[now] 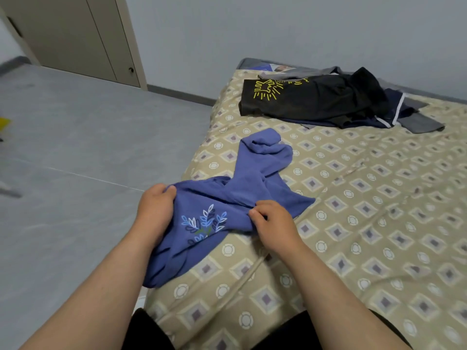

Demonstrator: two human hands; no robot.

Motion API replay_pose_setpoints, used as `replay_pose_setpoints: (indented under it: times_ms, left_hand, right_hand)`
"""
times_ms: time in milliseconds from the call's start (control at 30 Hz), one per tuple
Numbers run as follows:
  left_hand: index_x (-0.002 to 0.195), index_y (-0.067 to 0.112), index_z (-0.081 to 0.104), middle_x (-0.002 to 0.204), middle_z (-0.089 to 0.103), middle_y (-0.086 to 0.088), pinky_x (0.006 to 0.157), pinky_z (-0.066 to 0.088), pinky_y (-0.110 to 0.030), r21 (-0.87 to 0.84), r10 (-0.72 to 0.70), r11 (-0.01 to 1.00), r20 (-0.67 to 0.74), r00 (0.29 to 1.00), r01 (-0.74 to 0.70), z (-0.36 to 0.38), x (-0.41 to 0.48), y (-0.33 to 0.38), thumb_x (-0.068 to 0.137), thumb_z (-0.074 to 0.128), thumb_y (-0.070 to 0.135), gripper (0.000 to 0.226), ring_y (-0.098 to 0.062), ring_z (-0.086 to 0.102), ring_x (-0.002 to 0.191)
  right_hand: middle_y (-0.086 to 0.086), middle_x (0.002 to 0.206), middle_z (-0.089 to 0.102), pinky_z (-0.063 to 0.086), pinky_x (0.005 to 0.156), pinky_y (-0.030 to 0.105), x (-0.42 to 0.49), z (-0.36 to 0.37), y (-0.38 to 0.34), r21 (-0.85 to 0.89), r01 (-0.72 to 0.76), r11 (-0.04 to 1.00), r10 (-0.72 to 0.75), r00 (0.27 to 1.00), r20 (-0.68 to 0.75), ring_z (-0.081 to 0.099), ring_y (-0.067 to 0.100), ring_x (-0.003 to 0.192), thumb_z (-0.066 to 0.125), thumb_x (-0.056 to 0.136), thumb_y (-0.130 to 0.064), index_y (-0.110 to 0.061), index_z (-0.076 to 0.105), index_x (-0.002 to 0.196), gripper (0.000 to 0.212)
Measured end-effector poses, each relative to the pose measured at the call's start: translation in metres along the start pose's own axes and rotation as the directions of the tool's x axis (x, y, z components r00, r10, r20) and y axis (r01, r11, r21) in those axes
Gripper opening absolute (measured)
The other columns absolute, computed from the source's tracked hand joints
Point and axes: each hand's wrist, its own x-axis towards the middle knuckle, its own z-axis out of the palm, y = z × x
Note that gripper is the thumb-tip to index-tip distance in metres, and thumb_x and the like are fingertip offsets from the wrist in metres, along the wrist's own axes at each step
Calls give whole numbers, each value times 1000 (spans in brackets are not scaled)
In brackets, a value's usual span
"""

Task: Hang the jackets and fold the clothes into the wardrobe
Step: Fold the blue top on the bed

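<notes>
A crumpled blue garment (242, 188) with a white and blue leaf print lies at the near left edge of the bed (366, 223). One part of it stretches away toward the middle of the bed and its lower end hangs over the edge. My left hand (155, 210) grips its left side with the thumb on top. My right hand (274, 219) pinches a fold of the same cloth just right of the print. Farther back lies a pile of dark clothes (328, 102), topped by a black piece with a yellow drawing.
The bed has a beige cover with a diamond pattern. Grey floor (75, 147) spreads to the left. A beige door (75, 34) stands closed at the far left against the grey wall. Something yellow (3, 122) shows at the left border.
</notes>
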Motion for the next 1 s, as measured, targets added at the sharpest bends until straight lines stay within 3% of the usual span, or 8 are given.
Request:
replay_pose_setpoints:
  times_ms: [67, 200, 267, 367, 667, 800, 933, 1000]
  left_hand:
    - [77, -1, 61, 78, 60, -17, 72, 43, -39, -50, -65, 997, -30, 997, 64, -7, 0, 2, 81, 55, 24, 26, -25, 53, 74]
    - [91, -3, 66, 107, 64, -30, 77, 43, -35, 182, -110, 977, -32, 993, 114, -18, -2, 1, 89, 49, 15, 25, -26, 50, 83]
    - [76, 4, 62, 91, 67, -19, 70, 42, -33, 298, -13, 955, 32, 999, 3, -15, -5, 1, 89, 48, 23, 27, -32, 54, 82]
    - [102, 20, 69, 99, 67, 5, 86, 47, -31, 285, 70, 952, 167, 983, -116, -4, -20, 4, 88, 66, 30, 17, -17, 62, 94]
    - [80, 18, 50, 70, 53, 1, 59, 37, -30, 331, 172, 909, 250, 953, -251, 16, -29, 7, 77, 66, 7, 19, -18, 44, 61]
    - [95, 20, 56, 80, 60, 0, 61, 40, -25, 205, 123, 962, 269, 955, -181, 23, -29, 9, 84, 73, 21, 20, -12, 54, 67]
    - [81, 3, 66, 72, 63, -13, 62, 40, -30, 290, 131, 933, 282, 950, -215, 21, -21, 11, 85, 64, 9, 8, -16, 52, 64]
    - [70, 4, 61, 59, 56, -4, 58, 38, -29, 124, 50, 989, 234, 971, -81, 20, -19, 15, 83, 63, 2, 13, -15, 48, 56]
  right_hand:
    - [-9, 93, 57, 38, 81, 26, -5, 2, -4, 9, -62, 998, 60, 991, 118, 56, 15, 94, 59, 96, -24, -25, 67, 87, 13]
    - [-7, 114, 49, 39, 84, 23, -13, 3, -9, -43, -79, 996, 88, 963, 256, 55, 16, 110, 73, 83, -32, -25, 58, 129, 48]
    - [-4, 117, 53, 40, 85, 24, -15, 3, -11, -41, -47, 998, 57, 961, 272, 55, 18, 111, 73, 83, -31, -28, 49, 140, 63]
    - [-2, 114, 56, 41, 84, 25, -13, 1, -12, -7, -110, 994, 109, 970, 217, 56, 17, 101, 62, 93, -26, -35, 17, 156, 78]
    - [4, 128, 58, 44, 80, 30, -11, -3, -16, 104, -139, 985, 128, 986, 103, 57, 24, 100, 48, 101, -16, -36, 6, 157, 73]
    - [-5, 148, 47, 35, 94, 19, -7, 3, -10, 151, -163, 975, 148, 984, 104, 49, 19, 129, 43, 102, -12, -31, 26, 155, 58]
    - [-3, 126, 62, 43, 91, 24, -3, 1, -10, 191, -189, 963, 206, 976, -70, 58, 17, 113, 43, 101, -12, -30, 41, 149, 51]
    - [-5, 112, 68, 49, 92, 32, -2, -3, -12, 169, -158, 973, 199, 945, -261, 62, 18, 105, 51, 98, -14, -26, 60, 133, 38]
